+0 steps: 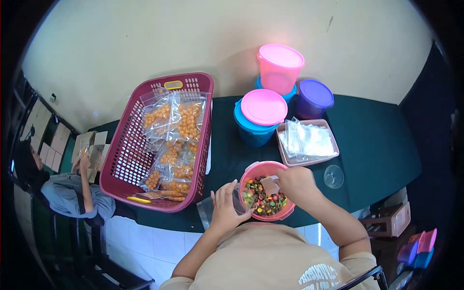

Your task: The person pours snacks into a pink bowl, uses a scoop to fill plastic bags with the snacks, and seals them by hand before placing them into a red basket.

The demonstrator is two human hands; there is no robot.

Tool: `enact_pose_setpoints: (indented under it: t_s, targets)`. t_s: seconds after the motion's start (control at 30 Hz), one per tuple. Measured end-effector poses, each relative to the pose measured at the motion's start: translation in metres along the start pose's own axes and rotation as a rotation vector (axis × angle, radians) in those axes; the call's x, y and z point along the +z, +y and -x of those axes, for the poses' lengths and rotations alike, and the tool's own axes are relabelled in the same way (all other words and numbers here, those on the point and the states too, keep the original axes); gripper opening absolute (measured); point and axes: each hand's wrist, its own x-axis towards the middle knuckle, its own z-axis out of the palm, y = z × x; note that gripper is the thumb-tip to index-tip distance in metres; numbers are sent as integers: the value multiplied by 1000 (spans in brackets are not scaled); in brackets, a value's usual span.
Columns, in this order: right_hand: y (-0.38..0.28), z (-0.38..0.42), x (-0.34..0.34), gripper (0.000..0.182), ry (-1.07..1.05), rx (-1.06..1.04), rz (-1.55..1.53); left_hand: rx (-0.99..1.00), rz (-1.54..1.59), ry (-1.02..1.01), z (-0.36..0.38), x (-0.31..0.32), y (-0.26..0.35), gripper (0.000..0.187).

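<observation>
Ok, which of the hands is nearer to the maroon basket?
The left. The left hand is at the pink tub's left edge, on the side towards the maroon basket; the right hand is at the tub's right side, farther from the basket.

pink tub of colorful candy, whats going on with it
The person's right hand holds a small scoop in the colorful pieces inside the pink tub. Their left hand holds a clear bag at the tub's left side. To the left, a maroon basket holds bags of orange balls. Farther left, another person handles something by a box.
</observation>
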Motion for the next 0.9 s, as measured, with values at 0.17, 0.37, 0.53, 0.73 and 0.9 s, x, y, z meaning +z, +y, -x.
enact_pose_setpoints:
  t_s: [0.17, 0.37, 0.53, 0.73, 0.9]
  targets:
    - [-4, -8, 100, 28, -212, 59, -130, -111, -26, -85, 7, 0, -3, 101]
    - [1, 4, 146, 25, -282, 224, -284, -180, -5, -99, 14, 6, -14, 102]
    - [3, -1, 144, 28, -311, 181, -304, -113, 5, -78, 11, 6, -18, 100]
    - [5, 1, 153, 33, -332, 195, -340, -134, 38, -81, 9, 10, -18, 99]
    - [2, -2, 155, 42, -471, 174, -370, -76, -9, -47, 13, 9, -21, 98]
